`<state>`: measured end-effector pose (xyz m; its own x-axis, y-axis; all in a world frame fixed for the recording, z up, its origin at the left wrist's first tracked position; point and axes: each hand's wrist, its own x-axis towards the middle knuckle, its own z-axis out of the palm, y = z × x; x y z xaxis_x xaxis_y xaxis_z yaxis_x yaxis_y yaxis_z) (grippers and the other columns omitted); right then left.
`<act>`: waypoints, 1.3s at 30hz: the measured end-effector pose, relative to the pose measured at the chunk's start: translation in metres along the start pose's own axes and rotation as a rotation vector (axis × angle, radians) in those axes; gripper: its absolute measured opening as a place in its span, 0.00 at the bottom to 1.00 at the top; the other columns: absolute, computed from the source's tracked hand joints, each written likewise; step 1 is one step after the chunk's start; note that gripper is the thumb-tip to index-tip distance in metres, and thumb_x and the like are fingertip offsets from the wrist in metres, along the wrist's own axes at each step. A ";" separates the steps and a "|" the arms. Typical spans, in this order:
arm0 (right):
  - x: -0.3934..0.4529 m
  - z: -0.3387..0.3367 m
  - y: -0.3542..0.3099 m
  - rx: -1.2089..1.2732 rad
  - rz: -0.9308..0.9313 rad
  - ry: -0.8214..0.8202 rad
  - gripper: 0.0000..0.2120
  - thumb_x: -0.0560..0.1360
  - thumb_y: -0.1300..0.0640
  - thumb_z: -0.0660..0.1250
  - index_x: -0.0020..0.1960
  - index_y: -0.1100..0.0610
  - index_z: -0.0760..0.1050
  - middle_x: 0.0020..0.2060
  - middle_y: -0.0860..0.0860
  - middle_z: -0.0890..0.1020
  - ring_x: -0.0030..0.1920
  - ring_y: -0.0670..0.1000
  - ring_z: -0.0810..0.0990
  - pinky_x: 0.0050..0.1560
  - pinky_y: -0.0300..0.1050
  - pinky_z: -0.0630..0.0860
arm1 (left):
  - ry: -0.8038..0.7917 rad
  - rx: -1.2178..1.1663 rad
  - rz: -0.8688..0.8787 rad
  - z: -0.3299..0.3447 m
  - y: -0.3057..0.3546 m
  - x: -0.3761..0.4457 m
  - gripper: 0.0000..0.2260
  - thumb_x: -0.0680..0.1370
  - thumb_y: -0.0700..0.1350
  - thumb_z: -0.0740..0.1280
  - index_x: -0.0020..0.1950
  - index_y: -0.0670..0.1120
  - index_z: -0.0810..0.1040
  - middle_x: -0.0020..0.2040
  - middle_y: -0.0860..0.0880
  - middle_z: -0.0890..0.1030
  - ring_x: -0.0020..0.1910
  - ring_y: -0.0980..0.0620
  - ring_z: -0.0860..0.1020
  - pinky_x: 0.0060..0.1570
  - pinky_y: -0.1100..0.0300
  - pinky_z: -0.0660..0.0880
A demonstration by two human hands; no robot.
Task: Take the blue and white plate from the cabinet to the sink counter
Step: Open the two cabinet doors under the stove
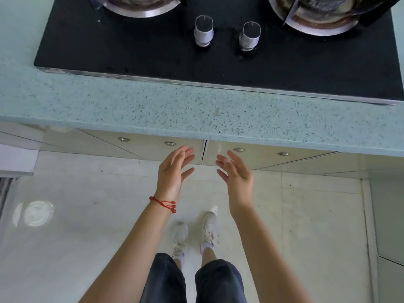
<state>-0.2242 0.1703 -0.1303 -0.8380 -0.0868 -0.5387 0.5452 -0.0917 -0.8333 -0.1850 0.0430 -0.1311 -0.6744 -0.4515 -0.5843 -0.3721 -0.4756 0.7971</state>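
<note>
Both hands reach out in front of the closed cabinet under the counter. My left hand (pixel 175 169), with a red string at the wrist, is open and empty just left of the gap between the two doors. My right hand (pixel 235 171) is open and empty just right of that gap. The left cabinet door (pixel 140 147) and the right cabinet door (pixel 269 159) are cream-coloured, each with two round metal knobs near the top. No blue and white plate is in view; the cabinet's inside is hidden. No sink is visible.
A speckled light-blue counter (pixel 196 112) overhangs the doors. On it lies a black gas hob (pixel 153 51) with two control knobs and two burners at the top edge. Below are pale floor tiles (pixel 87 215) and my feet in white shoes.
</note>
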 end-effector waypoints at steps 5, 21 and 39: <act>0.020 0.006 0.003 0.139 0.073 -0.034 0.11 0.77 0.62 0.59 0.57 0.51 0.72 0.49 0.51 0.82 0.51 0.48 0.81 0.52 0.41 0.78 | -0.026 -0.127 -0.050 0.009 -0.003 0.017 0.11 0.79 0.46 0.57 0.57 0.49 0.75 0.53 0.53 0.81 0.55 0.56 0.78 0.47 0.58 0.76; 0.044 0.023 -0.004 0.412 0.104 -0.150 0.10 0.76 0.68 0.59 0.49 0.58 0.76 0.43 0.49 0.84 0.51 0.50 0.81 0.54 0.42 0.77 | -0.179 -0.358 -0.073 0.020 0.005 0.037 0.09 0.76 0.39 0.59 0.52 0.48 0.75 0.53 0.50 0.80 0.52 0.54 0.80 0.50 0.59 0.76; -0.004 0.014 0.018 0.244 0.144 0.096 0.11 0.73 0.63 0.66 0.33 0.56 0.70 0.28 0.49 0.76 0.29 0.44 0.74 0.43 0.38 0.75 | 0.090 -0.251 -0.043 0.013 -0.014 0.002 0.08 0.74 0.35 0.65 0.35 0.42 0.76 0.27 0.49 0.83 0.34 0.52 0.83 0.36 0.65 0.79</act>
<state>-0.2111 0.1555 -0.1415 -0.7436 -0.0226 -0.6683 0.6383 -0.3217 -0.6993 -0.1889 0.0588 -0.1416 -0.5977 -0.4866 -0.6372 -0.2223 -0.6630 0.7148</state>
